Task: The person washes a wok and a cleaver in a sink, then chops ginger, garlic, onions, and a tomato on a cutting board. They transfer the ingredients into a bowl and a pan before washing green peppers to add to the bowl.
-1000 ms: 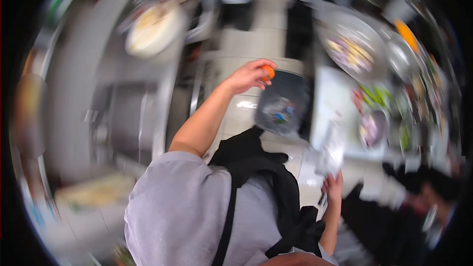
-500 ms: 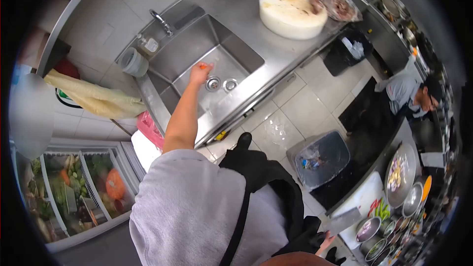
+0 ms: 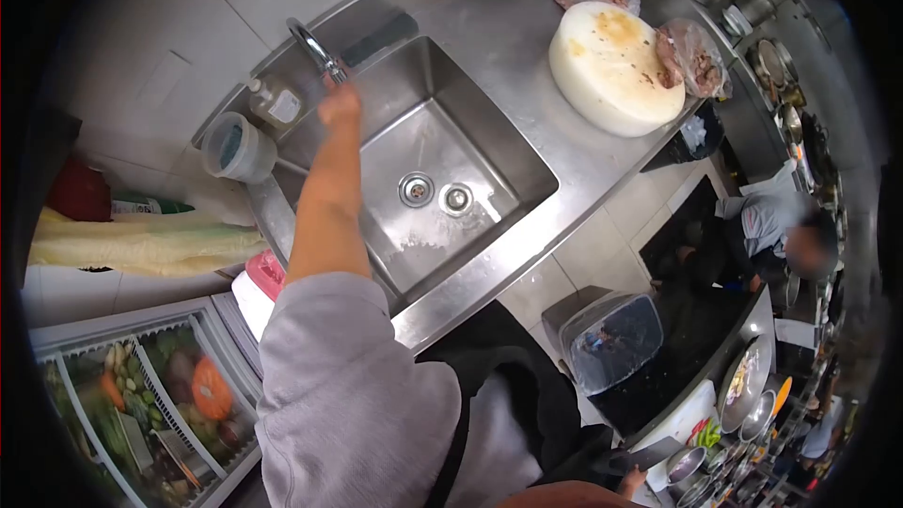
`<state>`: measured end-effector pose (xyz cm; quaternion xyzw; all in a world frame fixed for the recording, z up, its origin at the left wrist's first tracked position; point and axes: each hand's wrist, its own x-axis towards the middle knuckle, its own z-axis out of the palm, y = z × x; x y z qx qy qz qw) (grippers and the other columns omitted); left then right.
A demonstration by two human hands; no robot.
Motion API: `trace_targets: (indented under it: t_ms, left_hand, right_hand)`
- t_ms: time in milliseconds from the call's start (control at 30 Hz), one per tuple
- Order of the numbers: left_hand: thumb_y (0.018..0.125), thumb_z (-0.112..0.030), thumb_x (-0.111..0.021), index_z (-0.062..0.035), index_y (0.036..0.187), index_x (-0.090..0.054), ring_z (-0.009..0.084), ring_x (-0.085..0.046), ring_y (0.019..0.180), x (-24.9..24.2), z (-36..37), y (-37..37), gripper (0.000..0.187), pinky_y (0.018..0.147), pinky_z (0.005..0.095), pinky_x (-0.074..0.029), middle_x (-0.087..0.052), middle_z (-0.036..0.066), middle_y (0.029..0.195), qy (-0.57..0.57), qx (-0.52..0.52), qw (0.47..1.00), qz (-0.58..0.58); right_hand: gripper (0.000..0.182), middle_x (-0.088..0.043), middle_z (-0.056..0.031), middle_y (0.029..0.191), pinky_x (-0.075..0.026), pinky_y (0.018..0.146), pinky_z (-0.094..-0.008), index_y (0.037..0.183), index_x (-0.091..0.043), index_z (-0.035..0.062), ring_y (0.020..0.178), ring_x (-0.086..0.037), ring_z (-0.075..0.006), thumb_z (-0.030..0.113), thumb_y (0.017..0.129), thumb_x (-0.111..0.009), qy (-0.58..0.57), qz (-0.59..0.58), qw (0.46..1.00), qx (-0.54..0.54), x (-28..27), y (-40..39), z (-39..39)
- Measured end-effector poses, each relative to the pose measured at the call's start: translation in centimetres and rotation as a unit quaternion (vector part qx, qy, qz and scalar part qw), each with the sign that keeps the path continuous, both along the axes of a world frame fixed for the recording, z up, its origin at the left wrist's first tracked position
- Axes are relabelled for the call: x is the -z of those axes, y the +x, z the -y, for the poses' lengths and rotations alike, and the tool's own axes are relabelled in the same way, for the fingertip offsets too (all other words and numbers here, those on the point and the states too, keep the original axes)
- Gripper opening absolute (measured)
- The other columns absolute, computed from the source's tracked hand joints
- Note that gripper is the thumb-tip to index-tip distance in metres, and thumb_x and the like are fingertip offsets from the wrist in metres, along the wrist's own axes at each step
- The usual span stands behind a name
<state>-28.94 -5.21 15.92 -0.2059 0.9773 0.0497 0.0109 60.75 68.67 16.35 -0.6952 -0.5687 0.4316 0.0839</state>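
My left hand (image 3: 340, 105), smeared by motion, is right at the spout of the curved metal faucet (image 3: 315, 45), above the steel sink (image 3: 470, 146). Whether its fingers hold anything is too blurred to tell. Down at the lower right, my right hand (image 3: 632, 482) is closed on a cleaver (image 3: 651, 454), whose broad blade lies near the white cutting board (image 3: 679, 417). Green and red peppers (image 3: 705, 433) are on that board.
A round white block (image 3: 611, 66) stands on the steel counter beside bagged meat (image 3: 698, 56). Near the sink are a soap bottle (image 3: 276, 103) and plastic tub (image 3: 240, 148). A bin (image 3: 616, 343) stands on the floor. Another person (image 3: 767, 226) is at the right.
My left hand has gone from above the sink basin to the faucet. The view has shifted and shows the sink larger. The cleaver is still in my right hand.
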Motion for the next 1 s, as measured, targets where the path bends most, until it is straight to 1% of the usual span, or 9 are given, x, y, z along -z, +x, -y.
trace_targets:
  t_ms: [67,200,267,333,433,600,700,933,1000]
  left_hand:
    - [0.094,-0.017,-0.051,-0.0078,0.147,-0.042,0.0375,-0.072,0.096,5.6,3.2,1.5,0.055,0.081,0.0449,-0.058,-0.051,0.020,0.146,-0.002,-0.063,0.998,-0.028]
    - [0.093,-0.020,-0.061,-0.0022,0.131,-0.049,0.0262,-0.073,0.081,6.0,-1.2,5.2,0.044,0.061,0.0407,-0.059,-0.068,0.021,0.111,0.284,-0.169,0.944,0.014]
    - [0.089,-0.022,-0.073,-0.0053,0.114,-0.052,0.0193,-0.067,0.072,8.4,-3.6,5.4,0.037,0.054,0.0335,-0.055,-0.064,0.010,0.085,0.619,-0.211,0.752,-0.083]
    - [0.087,-0.016,-0.076,-0.0045,0.111,-0.053,0.0159,-0.060,0.069,5.9,-6.4,3.8,0.035,0.050,0.0298,-0.051,-0.059,0.006,0.087,0.690,-0.226,0.660,-0.192]
    - [0.086,-0.009,-0.076,-0.0069,0.112,-0.054,0.0153,-0.059,0.070,5.3,-7.5,0.7,0.034,0.053,0.0250,-0.050,-0.061,0.008,0.092,0.736,-0.204,0.611,-0.209]
    - [0.102,-0.021,-0.056,-0.0104,0.109,-0.055,0.0153,-0.057,0.068,0.5,-6.4,2.0,0.013,0.056,0.0216,-0.047,-0.061,0.009,0.092,0.870,-0.057,0.464,-0.157]
    - [0.106,-0.028,-0.047,-0.0095,0.102,-0.056,0.0173,-0.058,0.067,2.1,-4.9,2.8,0.021,0.055,0.0237,-0.046,-0.061,0.009,0.086,0.828,-0.117,0.535,-0.122]
    - [0.103,-0.025,-0.049,-0.0106,0.090,-0.057,0.0188,-0.057,0.064,5.0,-5.3,2.4,0.021,0.053,0.0332,-0.048,-0.059,0.006,0.075,0.821,-0.192,0.504,-0.185]
    - [0.100,-0.019,-0.053,-0.0102,0.090,-0.057,0.0188,-0.056,0.063,4.3,-6.0,2.6,0.014,0.053,0.0342,-0.047,-0.057,0.005,0.073,0.788,-0.190,0.555,-0.187]
  right_hand:
    - [0.011,-0.044,-0.0041,0.053,-0.033,0.034,-0.0333,0.110,-0.048,0.0075,0.038,-0.043,-0.0172,0.014,0.102,-0.050,0.001,0.008,1.000,0.004,-0.9,0.1,0.2]
    - [0.010,-0.045,-0.0050,0.053,-0.033,0.034,-0.0338,0.108,-0.049,0.0065,0.038,-0.044,-0.0183,0.014,0.101,-0.050,0.000,0.019,1.000,0.013,-0.2,0.7,0.1]
    - [0.009,-0.046,-0.0055,0.053,-0.033,0.034,-0.0341,0.106,-0.049,0.0060,0.037,-0.045,-0.0189,0.014,0.101,-0.050,0.002,0.031,0.999,0.008,-0.6,1.5,0.0]
    - [0.009,-0.046,-0.0059,0.052,-0.034,0.034,-0.0344,0.105,-0.050,0.0055,0.037,-0.045,-0.0194,0.013,0.101,-0.050,0.006,0.034,0.999,0.004,-0.7,1.7,-0.1]
    - [0.009,-0.047,-0.0066,0.052,-0.034,0.034,-0.0348,0.103,-0.050,0.0048,0.037,-0.046,-0.0203,0.013,0.100,-0.050,0.004,0.039,0.999,0.002,-0.6,2.4,-0.4]
    - [0.009,-0.049,-0.0077,0.051,-0.034,0.034,-0.0355,0.100,-0.051,0.0035,0.036,-0.048,-0.0217,0.013,0.100,-0.050,0.003,0.046,0.999,-0.003,-0.1,3.8,-1.0]
    - [0.010,-0.050,-0.0084,0.051,-0.034,0.034,-0.0359,0.098,-0.052,0.0027,0.036,-0.048,-0.0226,0.013,0.099,-0.050,0.002,0.042,0.999,-0.007,1.1,5.2,-1.5]
    - [0.019,-0.051,-0.0089,0.053,-0.037,0.037,-0.0378,0.092,-0.054,0.0032,0.039,-0.050,-0.0233,0.020,0.100,-0.051,0.005,0.068,0.997,0.039,-0.6,2.6,1.0]
    - [0.023,-0.053,-0.0093,0.056,-0.040,0.040,-0.0385,0.093,-0.056,0.0034,0.043,-0.052,-0.0234,0.025,0.100,-0.052,0.009,0.076,0.997,0.022,-0.3,3.3,0.3]
